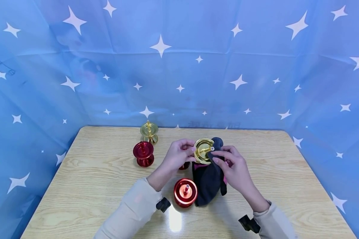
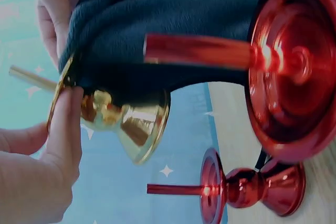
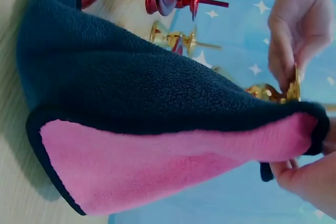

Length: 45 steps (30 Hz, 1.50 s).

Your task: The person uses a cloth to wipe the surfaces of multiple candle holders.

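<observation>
My left hand (image 1: 179, 155) pinches the dish rim of a shiny gold candle holder (image 1: 199, 146), its spike pointing toward the right hand in the head view. In the left wrist view its flared foot (image 2: 144, 129) hangs free of the table. My right hand (image 1: 234, 167) pinches a cloth (image 1: 207, 182), dark on one side and pink (image 3: 131, 169) on the other. The pinched part of the cloth lies against the dish beside the spike, while the rest hangs down toward the table.
A red candle holder (image 1: 185, 193) stands just in front of the cloth. Another red one (image 1: 143, 154) and a gold one (image 1: 150, 132) stand to the left. A further red holder (image 1: 184, 166) is mostly hidden behind the left hand. A blue starred curtain (image 1: 179, 69) backs the wooden table (image 1: 92, 186).
</observation>
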### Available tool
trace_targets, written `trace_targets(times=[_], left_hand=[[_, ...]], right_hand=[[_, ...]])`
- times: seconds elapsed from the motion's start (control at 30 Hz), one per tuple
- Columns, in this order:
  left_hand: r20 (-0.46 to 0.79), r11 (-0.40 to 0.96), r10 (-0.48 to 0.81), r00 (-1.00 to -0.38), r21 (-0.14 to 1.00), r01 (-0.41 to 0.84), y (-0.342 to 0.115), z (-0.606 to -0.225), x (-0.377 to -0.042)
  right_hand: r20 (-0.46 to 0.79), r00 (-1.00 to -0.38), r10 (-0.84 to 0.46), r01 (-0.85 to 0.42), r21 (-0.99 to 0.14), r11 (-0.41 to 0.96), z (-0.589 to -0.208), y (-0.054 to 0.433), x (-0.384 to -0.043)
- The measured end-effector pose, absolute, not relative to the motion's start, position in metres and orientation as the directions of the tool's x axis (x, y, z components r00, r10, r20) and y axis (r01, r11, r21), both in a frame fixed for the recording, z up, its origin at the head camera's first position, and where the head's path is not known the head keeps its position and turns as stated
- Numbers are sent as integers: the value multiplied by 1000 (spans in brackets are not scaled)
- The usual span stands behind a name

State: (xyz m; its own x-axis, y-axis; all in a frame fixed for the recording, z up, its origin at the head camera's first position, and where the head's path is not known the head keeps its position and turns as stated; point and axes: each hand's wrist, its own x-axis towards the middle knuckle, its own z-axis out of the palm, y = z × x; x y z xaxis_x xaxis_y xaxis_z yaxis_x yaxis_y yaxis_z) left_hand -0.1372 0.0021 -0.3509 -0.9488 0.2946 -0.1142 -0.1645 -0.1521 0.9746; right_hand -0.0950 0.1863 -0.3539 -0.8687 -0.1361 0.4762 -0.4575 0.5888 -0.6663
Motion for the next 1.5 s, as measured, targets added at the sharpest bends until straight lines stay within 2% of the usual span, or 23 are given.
trace_targets(times=[0.17,0.23,0.33,0.47,0.63,0.73,0.93,1.03,1.17,1.27,1.5], left_hand=[[-71,-71,396,-915,992,-108,1,-348,-137],[-73,-41,420,-905,994,-100,1,-347,-137],[-86,-49,411,-908,992,-116,1,-346,-138],[-133,-132,359,-924,973,-191,2,-344,-139],[-143,-83,294,-945,981,-174,3,-346,-139],[-120,-54,284,-951,989,-140,3,-348,-139],[-116,-155,351,-929,971,-180,3,-348,-137],[-116,-162,354,-928,970,-183,2,-349,-137],[-121,-163,338,-933,969,-185,3,-352,-138],[-105,-129,372,-922,978,-164,2,-352,-138],[-69,-7,502,-862,996,-85,-1,-347,-138]], right_hand=[[523,-830,-194,-524,-611,593,-347,189,-102],[510,-833,-213,-525,-610,593,-343,190,-106],[436,-880,-186,-455,-669,587,-339,191,-109],[309,-948,-71,-297,-786,542,-339,192,-111],[245,-969,28,-201,-851,485,-342,189,-108],[253,-966,54,-198,-856,477,-346,185,-105],[281,-957,68,-223,-867,445,-353,177,-98],[306,-951,36,-253,-844,473,-354,177,-97],[364,-930,-51,-330,-765,553,-349,184,-103],[425,-892,-150,-426,-685,591,-344,189,-110],[568,-716,-407,-685,-456,568,-339,195,-122]])
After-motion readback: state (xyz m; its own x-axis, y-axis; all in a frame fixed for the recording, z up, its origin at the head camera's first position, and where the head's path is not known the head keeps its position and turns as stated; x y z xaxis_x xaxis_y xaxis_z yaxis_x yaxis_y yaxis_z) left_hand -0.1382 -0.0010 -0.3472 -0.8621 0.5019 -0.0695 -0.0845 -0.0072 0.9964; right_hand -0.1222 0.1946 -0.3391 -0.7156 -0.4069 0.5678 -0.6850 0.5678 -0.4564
